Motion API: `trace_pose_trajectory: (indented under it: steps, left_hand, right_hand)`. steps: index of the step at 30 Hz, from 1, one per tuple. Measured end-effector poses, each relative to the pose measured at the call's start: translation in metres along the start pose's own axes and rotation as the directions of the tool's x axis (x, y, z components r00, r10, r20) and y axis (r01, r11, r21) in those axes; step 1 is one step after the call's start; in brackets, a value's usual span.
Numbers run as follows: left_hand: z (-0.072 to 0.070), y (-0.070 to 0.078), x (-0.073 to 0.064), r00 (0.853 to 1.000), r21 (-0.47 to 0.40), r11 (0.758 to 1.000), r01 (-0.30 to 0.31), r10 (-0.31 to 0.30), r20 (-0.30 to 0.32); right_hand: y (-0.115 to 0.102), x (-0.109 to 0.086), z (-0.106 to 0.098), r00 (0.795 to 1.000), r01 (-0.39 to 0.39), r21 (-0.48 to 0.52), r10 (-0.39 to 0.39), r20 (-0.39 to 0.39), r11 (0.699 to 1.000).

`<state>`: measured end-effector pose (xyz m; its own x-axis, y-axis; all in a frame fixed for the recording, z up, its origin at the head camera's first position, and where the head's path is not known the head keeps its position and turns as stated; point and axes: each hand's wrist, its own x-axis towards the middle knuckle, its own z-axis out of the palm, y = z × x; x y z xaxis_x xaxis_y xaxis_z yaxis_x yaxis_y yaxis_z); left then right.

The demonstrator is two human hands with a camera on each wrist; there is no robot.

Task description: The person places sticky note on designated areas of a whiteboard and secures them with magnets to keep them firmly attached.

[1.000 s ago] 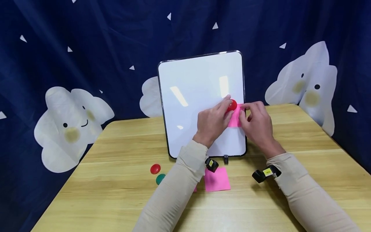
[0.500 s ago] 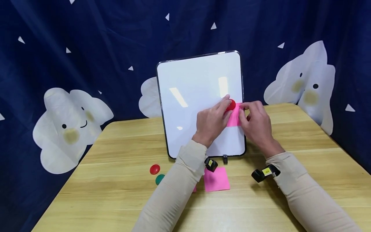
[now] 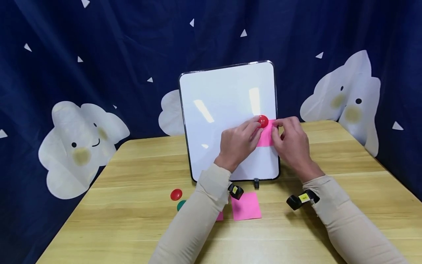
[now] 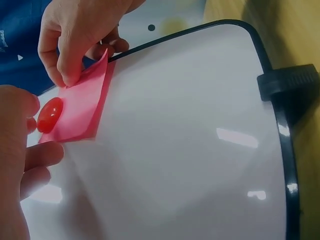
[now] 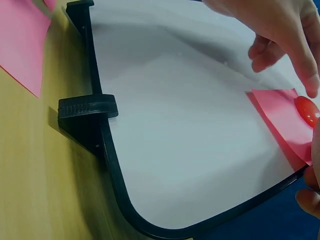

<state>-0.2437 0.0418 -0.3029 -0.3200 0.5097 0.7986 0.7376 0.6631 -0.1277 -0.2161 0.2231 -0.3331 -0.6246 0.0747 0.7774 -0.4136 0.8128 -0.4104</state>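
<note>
Currently, leftmost on the tabletop (image 3: 115, 227): loose red magnet (image 3: 176, 194), then green magnet (image 3: 181, 205), partly covered by the left sleeve (image 3: 193, 224). Left hand (image 3: 235, 145) at whiteboard (image 3: 217, 95): fingertips apart around the domed red magnet (image 3: 263, 121); contact cannot be told. Magnet sits on the upper-left corner of the pink sticky note (image 3: 266, 137), near the board's right edge. Right hand (image 3: 291, 143) pinches the note's outer edge. Step, as judged: fixing note by magnet. Next move probably calls for checking hold, then easing both hands off without dragging the paper.
</note>
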Motion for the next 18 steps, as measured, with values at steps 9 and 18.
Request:
trace_pose_trajectory:
  steps: [9,18]
  left_hand:
    - [-0.014,-0.005,-0.018,1.000,-0.067,0.998,-0.023,0.022,-0.013]
    - [-0.027,-0.006,-0.040,0.995,-0.063,0.998,0.009,-0.003,0.098]
  right_hand:
    - [-0.005,0.003,-0.004,1.000,0.000,-0.008,0.000,-0.023,1.000]
    - [-0.012,0.003,-0.002,1.000,0.000,-0.015,0.000,-0.006,1.000]
